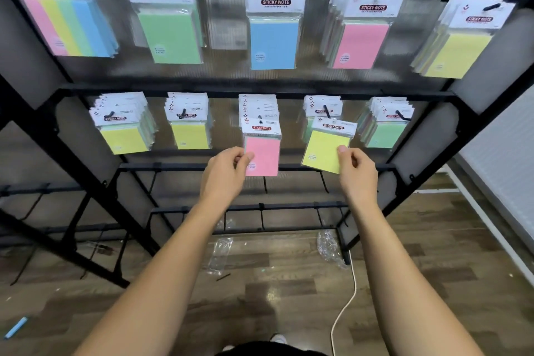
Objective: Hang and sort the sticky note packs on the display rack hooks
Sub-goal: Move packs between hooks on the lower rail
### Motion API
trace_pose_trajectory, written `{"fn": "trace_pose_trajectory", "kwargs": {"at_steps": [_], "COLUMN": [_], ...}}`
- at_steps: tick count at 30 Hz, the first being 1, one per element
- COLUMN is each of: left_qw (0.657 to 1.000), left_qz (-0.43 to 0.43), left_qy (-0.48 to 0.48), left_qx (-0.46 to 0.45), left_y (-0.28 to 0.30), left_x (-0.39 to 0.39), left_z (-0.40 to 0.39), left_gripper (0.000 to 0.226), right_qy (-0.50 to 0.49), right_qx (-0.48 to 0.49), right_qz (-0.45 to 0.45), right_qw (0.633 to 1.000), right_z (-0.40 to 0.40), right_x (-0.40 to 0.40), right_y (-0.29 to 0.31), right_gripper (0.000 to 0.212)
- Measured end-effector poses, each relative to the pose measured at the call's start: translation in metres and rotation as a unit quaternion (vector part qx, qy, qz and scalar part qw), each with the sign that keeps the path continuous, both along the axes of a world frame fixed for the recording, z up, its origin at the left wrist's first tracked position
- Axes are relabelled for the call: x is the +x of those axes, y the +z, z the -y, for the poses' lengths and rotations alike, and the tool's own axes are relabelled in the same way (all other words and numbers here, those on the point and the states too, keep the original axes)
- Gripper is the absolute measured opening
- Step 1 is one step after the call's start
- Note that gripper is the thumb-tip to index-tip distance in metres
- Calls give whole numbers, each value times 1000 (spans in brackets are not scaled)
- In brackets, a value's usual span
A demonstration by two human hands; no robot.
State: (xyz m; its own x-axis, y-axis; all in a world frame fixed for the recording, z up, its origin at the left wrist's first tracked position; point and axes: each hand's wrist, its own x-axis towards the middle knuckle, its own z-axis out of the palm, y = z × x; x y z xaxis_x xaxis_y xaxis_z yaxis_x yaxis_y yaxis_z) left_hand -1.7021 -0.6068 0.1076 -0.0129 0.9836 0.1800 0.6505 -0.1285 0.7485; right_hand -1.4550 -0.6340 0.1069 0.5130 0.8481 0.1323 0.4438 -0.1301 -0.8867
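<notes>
Two packs are held at once on the lower row of the rack (254, 89). The pink pack (262, 157) is pinched at its lower left edge by the left hand (228, 170), thumb on the front face, other fingers curled behind; the header sits straight above the fingers, in front of the middle stack (258, 108). The yellow pack (326, 150) is pinched at its lower right edge by the right hand (357, 172), thumb tip on the front, fingers behind; it is tilted, header up and left of the fingers, overlapping the next stack (323, 110). Whether either hang hole is already on a hook cannot be told; the middle hook tip is hidden behind the pink header. Judgement: step in hand is seating or swapping these two by colour. To be done well: each pack should be gripped low, as now, so the header stays free; the hole should be lined up with the hook tip before pushing back; the yellow pack should be squared first, since a tilted header is likely to snag the pack behind. One pack at a time is safer; hung packs above the fingers could be knocked off. Colours on each hook should be checked before release.
</notes>
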Motion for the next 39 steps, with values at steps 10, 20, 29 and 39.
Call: {"fn": "trace_pose_trajectory", "kwargs": {"at_steps": [10, 20, 29, 39], "left_qw": [992, 977, 974, 977], "left_qz": [66, 109, 113, 102], "left_qy": [-100, -156, -123, -76], "left_qx": [41, 98, 155, 171], "left_y": [28, 64, 92, 97], "left_x": [26, 110, 194, 231], "left_z": [-4, -17, -21, -23], "left_gripper": [31, 23, 19, 19], "right_qy": [-39, -35, -21, 34], "right_qx": [60, 131, 219, 234], "right_qz": [34, 45, 42, 38], "right_qw": [997, 990, 975, 971], "right_z": [27, 27, 1, -31], "right_x": [13, 81, 166, 210], "right_y": [42, 83, 125, 142], "right_gripper": [29, 35, 28, 27]}}
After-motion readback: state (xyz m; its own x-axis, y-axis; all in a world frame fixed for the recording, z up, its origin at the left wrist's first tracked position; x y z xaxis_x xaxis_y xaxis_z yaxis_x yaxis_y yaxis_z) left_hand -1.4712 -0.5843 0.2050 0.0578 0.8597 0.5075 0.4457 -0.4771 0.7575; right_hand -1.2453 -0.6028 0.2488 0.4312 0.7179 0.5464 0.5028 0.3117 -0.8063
